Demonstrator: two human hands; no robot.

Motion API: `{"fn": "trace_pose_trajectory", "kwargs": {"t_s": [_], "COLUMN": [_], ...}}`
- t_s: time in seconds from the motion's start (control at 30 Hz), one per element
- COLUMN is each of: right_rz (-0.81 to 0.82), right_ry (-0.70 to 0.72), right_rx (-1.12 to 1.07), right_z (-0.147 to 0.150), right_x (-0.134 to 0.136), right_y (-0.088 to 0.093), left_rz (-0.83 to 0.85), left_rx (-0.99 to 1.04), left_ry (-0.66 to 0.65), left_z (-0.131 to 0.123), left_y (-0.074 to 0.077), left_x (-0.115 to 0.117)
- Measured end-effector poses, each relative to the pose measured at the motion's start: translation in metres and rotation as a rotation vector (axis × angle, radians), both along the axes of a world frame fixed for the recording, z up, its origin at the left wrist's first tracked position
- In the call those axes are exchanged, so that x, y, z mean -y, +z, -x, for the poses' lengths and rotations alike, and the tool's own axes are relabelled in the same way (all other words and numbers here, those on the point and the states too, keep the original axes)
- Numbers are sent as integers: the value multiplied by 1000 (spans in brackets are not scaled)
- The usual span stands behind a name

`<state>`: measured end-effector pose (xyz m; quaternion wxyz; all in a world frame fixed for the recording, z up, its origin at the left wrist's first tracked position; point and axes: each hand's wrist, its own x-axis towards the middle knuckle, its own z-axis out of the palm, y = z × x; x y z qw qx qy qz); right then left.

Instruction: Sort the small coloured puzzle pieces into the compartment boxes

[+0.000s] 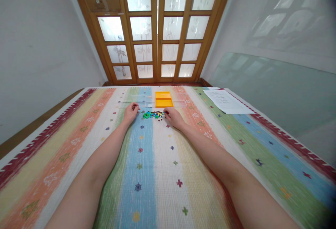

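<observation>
A small heap of tiny coloured pieces, green, blue, yellow and dark red, lies on the striped cloth. Just left of it is my left hand, its fingers curled together; whatever they may pinch is too small to make out. At the heap's right edge, my right hand has its fingers closed at the pieces, and what is between them cannot be made out. Behind the heap sits a yellow tray with two compartments. Clear plastic trays lie flat on its left, and another clear piece is on its right.
The patterned cloth covers the table. A printed paper sheet lies at the far right. Beyond the table's far edge stand wooden doors with glass panes. A glass panel leans along the right wall.
</observation>
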<state>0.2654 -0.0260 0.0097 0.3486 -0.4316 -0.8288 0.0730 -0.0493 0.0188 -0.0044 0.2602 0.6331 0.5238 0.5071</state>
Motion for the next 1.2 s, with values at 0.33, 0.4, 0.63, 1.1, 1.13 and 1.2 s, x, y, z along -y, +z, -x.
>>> {"fn": "trace_pose_trajectory", "kwargs": {"t_s": [0.33,0.4,0.63,1.1,1.13,1.2], "right_rz": [4,9,8,10,8,10], "right_ry": [15,15,19,39,40,42], "right_rx": [16,13,12,10,8,5], "right_z": [0,0,0,0,0,0], "right_x": [0,0,-1,1,1,1], "right_y": [-1,-1,-2,0,0,0], "left_rz": [56,66,38,-55,-58,-54], "left_rx": [194,226,279,356,364,376], "left_ry": [82,104,154,301,306,321], "left_z": [4,5,8,24,24,23], "left_y": [2,3,1,0,0,1], "left_x": [-5,-6,-10,-17,-17,-16]}}
